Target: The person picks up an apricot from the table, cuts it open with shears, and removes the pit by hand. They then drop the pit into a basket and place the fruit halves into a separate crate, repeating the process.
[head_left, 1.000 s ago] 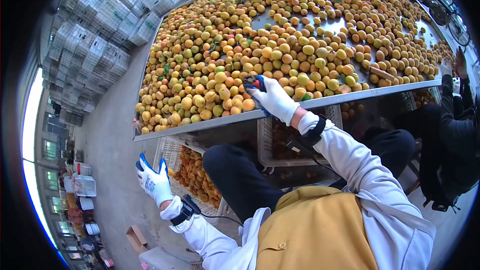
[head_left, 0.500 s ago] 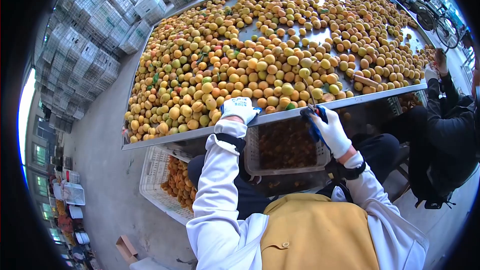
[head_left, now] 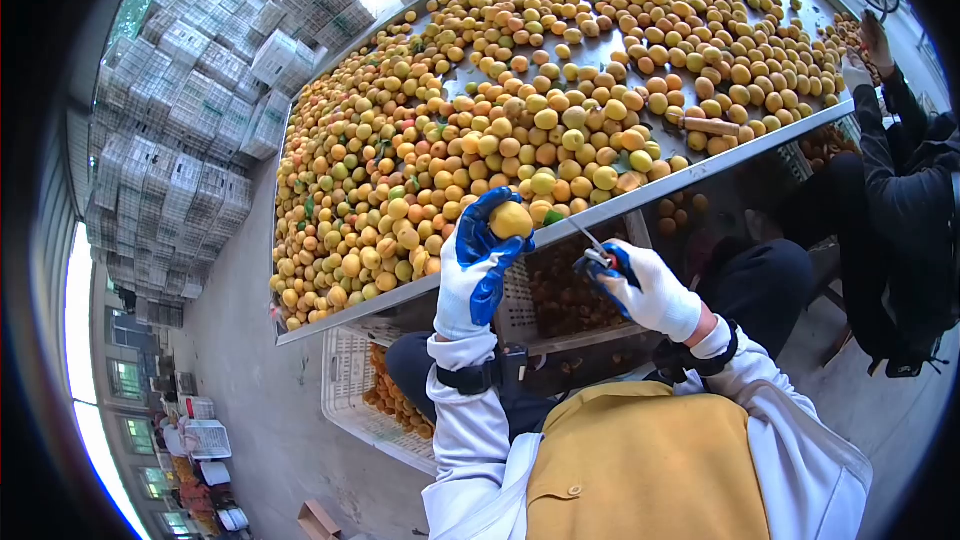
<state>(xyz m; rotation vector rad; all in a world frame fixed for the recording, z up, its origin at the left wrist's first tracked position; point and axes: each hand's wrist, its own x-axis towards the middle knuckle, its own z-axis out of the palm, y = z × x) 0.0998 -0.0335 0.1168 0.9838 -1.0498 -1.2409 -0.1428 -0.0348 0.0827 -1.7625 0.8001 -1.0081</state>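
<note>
1. Yellow apricot [head_left: 511, 220] sits in the gloved left hand [head_left: 476, 265], pinched by the blue fingertips just off the near edge of the table [head_left: 520, 45].
2. Right hand [head_left: 643, 290], in a white and blue glove, is clenched round a small knife [head_left: 592, 245]; its thin blade points up and left toward the apricot, close to it but apart.
3. Both hands are above a pale crate [head_left: 545, 312] of dark fruit pieces under the table edge.
4. Another crate [head_left: 365, 400], lower left on the floor, holds orange fruit.
5. Metal table is heaped with yellow and orange apricots.
6. Stacked grey crates [head_left: 190, 110] stand at the far left.
7. At the right, a dark-sleeved co-worker's hand [head_left: 868, 45] rests at the table's edge.
</note>
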